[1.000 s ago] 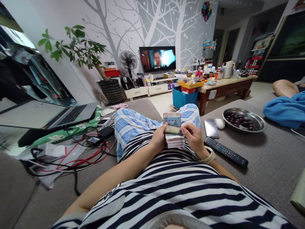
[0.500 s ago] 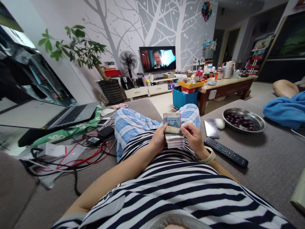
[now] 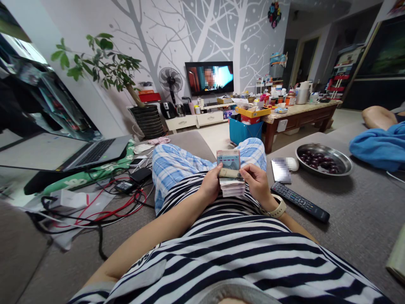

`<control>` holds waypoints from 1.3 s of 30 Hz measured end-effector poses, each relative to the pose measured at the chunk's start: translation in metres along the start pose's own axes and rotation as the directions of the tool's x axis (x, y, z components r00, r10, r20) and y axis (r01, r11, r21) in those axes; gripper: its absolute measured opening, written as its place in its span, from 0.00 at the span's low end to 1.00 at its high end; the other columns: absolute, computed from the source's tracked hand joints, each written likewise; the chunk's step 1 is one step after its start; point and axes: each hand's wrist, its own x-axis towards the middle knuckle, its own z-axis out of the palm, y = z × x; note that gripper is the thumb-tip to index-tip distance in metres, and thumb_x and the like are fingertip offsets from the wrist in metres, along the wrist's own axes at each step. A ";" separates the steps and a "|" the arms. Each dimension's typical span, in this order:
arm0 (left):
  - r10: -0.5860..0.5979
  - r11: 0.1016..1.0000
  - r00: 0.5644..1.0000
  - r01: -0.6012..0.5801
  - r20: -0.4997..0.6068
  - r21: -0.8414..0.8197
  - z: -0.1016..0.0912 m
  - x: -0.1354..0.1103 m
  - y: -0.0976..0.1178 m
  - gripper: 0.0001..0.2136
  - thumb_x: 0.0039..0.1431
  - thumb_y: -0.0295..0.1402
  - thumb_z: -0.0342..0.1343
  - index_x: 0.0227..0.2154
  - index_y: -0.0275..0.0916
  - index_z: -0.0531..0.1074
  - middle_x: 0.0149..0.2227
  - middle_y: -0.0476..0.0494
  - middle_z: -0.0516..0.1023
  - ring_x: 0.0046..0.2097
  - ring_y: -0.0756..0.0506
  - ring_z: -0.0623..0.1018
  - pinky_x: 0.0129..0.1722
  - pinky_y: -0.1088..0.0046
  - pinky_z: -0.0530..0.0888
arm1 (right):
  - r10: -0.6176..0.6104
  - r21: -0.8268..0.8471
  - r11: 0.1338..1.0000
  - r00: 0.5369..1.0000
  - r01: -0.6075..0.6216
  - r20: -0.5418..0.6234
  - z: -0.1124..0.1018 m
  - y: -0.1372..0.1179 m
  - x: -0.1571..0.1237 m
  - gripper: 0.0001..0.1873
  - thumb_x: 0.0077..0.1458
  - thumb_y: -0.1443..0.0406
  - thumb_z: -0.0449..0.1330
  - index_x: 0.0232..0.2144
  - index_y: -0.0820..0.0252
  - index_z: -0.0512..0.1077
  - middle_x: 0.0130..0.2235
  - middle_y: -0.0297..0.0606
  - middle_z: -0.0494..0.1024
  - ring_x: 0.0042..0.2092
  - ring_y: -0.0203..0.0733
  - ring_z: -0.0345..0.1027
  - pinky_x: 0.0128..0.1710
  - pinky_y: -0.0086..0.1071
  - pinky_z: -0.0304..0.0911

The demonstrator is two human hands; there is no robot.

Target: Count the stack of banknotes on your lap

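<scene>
A stack of banknotes (image 3: 230,160) is held over my lap, bent so that the bluish upper part stands up and the pale ends fan out below. My left hand (image 3: 211,182) is closed on the stack's left side, its thumb lying across the bend. At the right edge, my right hand (image 3: 255,180) pinches a banknote between thumb and fingertips. A pale watch (image 3: 279,207) is on the right wrist. The undersides of the notes and some left fingers are hidden.
Right of my lap lie a remote control (image 3: 300,202), a phone (image 3: 281,169), a white mouse (image 3: 292,164) and a steel bowl (image 3: 346,168) of dark round fruit. On the left are tangled cables (image 3: 126,207) and an open laptop (image 3: 98,153). Another person's bare limb (image 3: 378,117) shows at far right.
My hands and the banknotes hold almost the same place. The top of the stack shows a slightly different note face.
</scene>
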 end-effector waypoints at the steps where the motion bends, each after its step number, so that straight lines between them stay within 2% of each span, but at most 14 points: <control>1: -0.002 1.000 1.000 0.002 -0.002 -0.002 0.000 0.000 0.000 0.09 0.61 0.34 0.58 0.34 0.33 0.78 0.33 0.37 0.84 0.43 0.37 0.83 0.48 0.60 0.79 | -0.001 0.000 1.000 1.000 0.001 0.001 0.000 0.000 0.000 0.16 0.62 0.55 0.59 0.26 0.57 0.72 0.24 0.32 0.69 0.28 0.39 0.60 0.28 0.32 0.56; 9: -0.033 0.999 0.999 0.033 -0.013 -0.014 0.005 -0.004 0.004 0.12 0.65 0.33 0.53 0.37 0.31 0.78 0.35 0.36 0.84 0.43 0.39 0.84 0.50 0.61 0.78 | -0.012 0.021 1.000 1.000 0.012 -0.002 0.000 0.001 -0.001 0.15 0.62 0.56 0.59 0.27 0.57 0.72 0.24 0.32 0.68 0.28 0.38 0.60 0.28 0.32 0.56; 17: -0.043 0.998 0.999 0.043 0.002 -0.054 0.003 -0.002 0.004 0.12 0.62 0.34 0.58 0.42 0.30 0.78 0.40 0.34 0.85 0.44 0.36 0.84 0.51 0.57 0.78 | -0.012 0.080 0.997 1.000 0.012 -0.008 0.002 0.000 -0.001 0.14 0.62 0.57 0.61 0.27 0.57 0.72 0.24 0.31 0.69 0.28 0.37 0.60 0.28 0.31 0.56; 22: -0.059 0.998 0.998 0.058 -0.009 -0.038 0.004 -0.001 0.003 0.14 0.65 0.34 0.53 0.43 0.30 0.79 0.41 0.33 0.85 0.46 0.36 0.84 0.52 0.56 0.78 | -0.001 0.168 0.986 0.999 -0.005 0.039 0.001 -0.003 -0.001 0.17 0.63 0.54 0.58 0.26 0.57 0.72 0.25 0.33 0.74 0.26 0.37 0.64 0.29 0.32 0.60; 25: -0.055 0.998 0.998 0.055 -0.009 -0.031 0.004 -0.001 0.003 0.13 0.64 0.35 0.55 0.42 0.30 0.79 0.41 0.33 0.85 0.46 0.36 0.84 0.52 0.56 0.78 | 0.001 0.169 0.986 0.999 -0.009 0.052 0.002 -0.002 -0.001 0.17 0.63 0.54 0.59 0.26 0.57 0.72 0.24 0.33 0.74 0.26 0.37 0.65 0.29 0.32 0.61; 31: -0.026 1.000 1.000 0.026 -0.008 -0.006 0.004 -0.003 0.005 0.10 0.60 0.32 0.59 0.38 0.31 0.80 0.37 0.34 0.85 0.46 0.35 0.84 0.53 0.56 0.77 | 0.059 0.044 0.997 0.998 -0.057 -0.038 0.002 0.006 0.001 0.17 0.58 0.53 0.64 0.25 0.57 0.70 0.22 0.30 0.68 0.25 0.36 0.58 0.26 0.31 0.54; 35: -0.014 1.000 0.999 0.013 0.050 0.019 0.001 -0.004 0.004 0.10 0.55 0.33 0.64 0.36 0.32 0.80 0.36 0.34 0.85 0.45 0.35 0.84 0.53 0.55 0.77 | 0.123 0.055 0.992 0.986 -0.117 -0.111 0.002 0.011 0.004 0.17 0.57 0.52 0.64 0.25 0.57 0.69 0.23 0.29 0.66 0.26 0.36 0.57 0.27 0.32 0.54; 39: 0.006 0.998 0.999 -0.008 0.048 0.061 0.000 -0.004 0.003 0.08 0.52 0.30 0.65 0.34 0.32 0.80 0.34 0.35 0.85 0.39 0.37 0.84 0.51 0.57 0.77 | 0.156 0.061 0.987 0.981 -0.150 -0.114 0.001 0.012 0.006 0.17 0.57 0.52 0.63 0.25 0.57 0.68 0.23 0.29 0.65 0.27 0.36 0.58 0.29 0.32 0.55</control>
